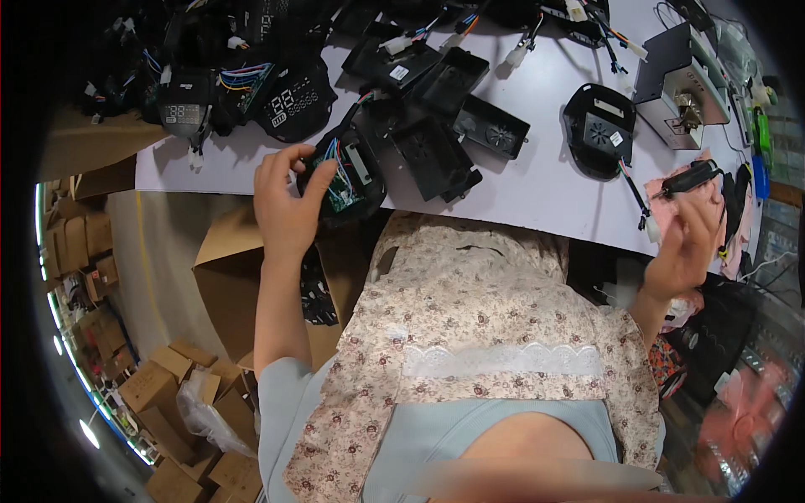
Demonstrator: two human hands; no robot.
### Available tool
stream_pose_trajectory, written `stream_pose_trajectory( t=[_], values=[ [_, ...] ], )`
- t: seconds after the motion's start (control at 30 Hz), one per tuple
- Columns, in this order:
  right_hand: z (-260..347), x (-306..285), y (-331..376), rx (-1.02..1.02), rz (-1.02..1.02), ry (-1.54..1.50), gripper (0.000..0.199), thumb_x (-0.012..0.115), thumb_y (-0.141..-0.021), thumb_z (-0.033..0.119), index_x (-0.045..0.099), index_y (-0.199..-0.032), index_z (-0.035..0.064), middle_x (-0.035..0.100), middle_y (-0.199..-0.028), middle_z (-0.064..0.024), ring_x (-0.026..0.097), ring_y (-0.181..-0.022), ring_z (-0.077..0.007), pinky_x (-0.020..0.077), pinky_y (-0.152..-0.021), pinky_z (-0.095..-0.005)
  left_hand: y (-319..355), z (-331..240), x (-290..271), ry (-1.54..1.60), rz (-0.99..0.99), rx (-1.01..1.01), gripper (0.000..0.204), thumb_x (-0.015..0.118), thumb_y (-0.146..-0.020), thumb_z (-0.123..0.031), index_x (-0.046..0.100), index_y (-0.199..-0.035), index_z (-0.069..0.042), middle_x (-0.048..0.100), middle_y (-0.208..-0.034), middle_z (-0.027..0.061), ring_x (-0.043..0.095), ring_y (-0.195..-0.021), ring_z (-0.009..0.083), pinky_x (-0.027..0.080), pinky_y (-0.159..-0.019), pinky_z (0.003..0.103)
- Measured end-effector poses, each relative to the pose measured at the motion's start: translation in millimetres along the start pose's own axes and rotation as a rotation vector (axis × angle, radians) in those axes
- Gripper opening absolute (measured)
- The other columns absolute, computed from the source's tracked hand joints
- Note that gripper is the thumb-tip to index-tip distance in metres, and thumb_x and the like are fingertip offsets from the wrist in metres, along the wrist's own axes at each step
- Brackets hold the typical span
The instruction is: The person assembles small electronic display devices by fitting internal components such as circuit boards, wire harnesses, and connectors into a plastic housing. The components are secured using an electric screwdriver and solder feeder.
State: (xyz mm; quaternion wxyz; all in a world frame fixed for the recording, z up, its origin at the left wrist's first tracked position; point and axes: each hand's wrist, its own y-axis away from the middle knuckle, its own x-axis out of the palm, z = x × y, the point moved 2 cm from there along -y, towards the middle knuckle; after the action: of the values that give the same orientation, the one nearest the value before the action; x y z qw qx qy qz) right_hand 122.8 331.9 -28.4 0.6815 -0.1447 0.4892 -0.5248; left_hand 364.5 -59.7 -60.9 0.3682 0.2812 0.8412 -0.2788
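At eleven o'clock from the middle of the view, a black housing [375, 186] was held at the near edge of the desk [537, 197] by the left hand [288, 193], its fingers bent over the rim and the thumb laid inward. A green circuit board [342, 198] and coloured wires [333, 159] were left exposed in it. Near three o'clock, the fingers of the right hand [681, 243] were curled beside a black tool [691, 177] over a pink cloth [667, 210]; whether it was gripped could not be told. Black covers [432, 159] were scattered at three o'clock from the housing, and a closed unit [599, 130] was set at two o'clock from the middle.

With only one side of the housing held, it could be tipped off the edge toward the cardboard box [231, 277] below. Wires might be snagged under the thumb, or pinched if a cover were pressed on untidily. The board could be scratched by a slipping tool tip.
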Motion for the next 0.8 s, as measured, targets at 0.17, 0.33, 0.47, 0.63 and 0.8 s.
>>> stream_pose_trajectory(
  t=[0.17,0.33,0.47,0.63,0.8],
  values=[
    [83.1,112.2,-13.3,0.011,0.636,-0.322,0.057,0.084,-0.074,0.009,0.067,-0.129,0.0131,0.058,-0.133,-0.0128,0.063,-0.108,-0.0289,0.0526,-0.085,-0.0371,-1.9,15.1,34.5,0.133,0.068,-0.054,0.026,0.079,-0.088,-0.018,0.072,-0.108,-0.004,0.058,-0.088,0.001,0.052,-0.079,0.0134,0.042,-0.071,0.028],
    [95.3,174.4,1.0,-0.168,0.652,-0.137,0.066,0.089,-0.068,0.021,0.065,-0.13,0.0164,0.051,-0.143,-0.0135,0.059,-0.116,-0.0331,0.0501,-0.095,-0.0427,4.6,20.4,44.7,0.573,0.076,-0.337,0.02,0.074,-0.095,-0.014,0.07,-0.111,-0.002,0.064,-0.094,-0.0029,0.053,-0.073,0.0009,0.039,-0.06,0.018],
    [79.1,193.3,11.9,-0.118,0.555,-0.203,0.043,0.085,-0.074,0.017,0.069,-0.113,0.0109,0.056,-0.138,-0.0141,0.064,-0.109,-0.0298,0.0538,-0.088,-0.0387,9.9,20.1,45.4,0.97,0.152,-0.384,0.015,0.069,-0.099,-0.012,0.064,-0.111,-0.005,0.068,-0.102,0.0027,0.066,-0.082,0.0072,0.057,-0.072,0.021],
    [70.0,183.9,1.9,0.07,0.406,-0.373,0.019,0.077,-0.089,0.015,0.067,-0.101,0.0029,0.063,-0.129,-0.0156,0.069,-0.096,-0.0227,0.0551,-0.082,-0.0328,15.2,23.0,47.8,1.154,0.15,-0.447,0.015,0.069,-0.097,-0.005,0.063,-0.111,-0.004,0.068,-0.105,0.0045,0.068,-0.09,0.0124,0.058,-0.086,0.026],
    [69.2,178.2,-6.8,0.432,0.457,-0.922,0.023,0.056,-0.107,0.023,0.06,-0.11,0.0007,0.068,-0.113,-0.0083,0.06,-0.084,-0.0088,0.0493,-0.074,-0.0263,28.7,38.6,46.8,0.811,0.064,-0.263,0.015,0.071,-0.094,0.002,0.063,-0.106,-0.001,0.07,-0.099,0.0039,0.067,-0.096,0.0107,0.054,-0.086,0.024]
  ],
)
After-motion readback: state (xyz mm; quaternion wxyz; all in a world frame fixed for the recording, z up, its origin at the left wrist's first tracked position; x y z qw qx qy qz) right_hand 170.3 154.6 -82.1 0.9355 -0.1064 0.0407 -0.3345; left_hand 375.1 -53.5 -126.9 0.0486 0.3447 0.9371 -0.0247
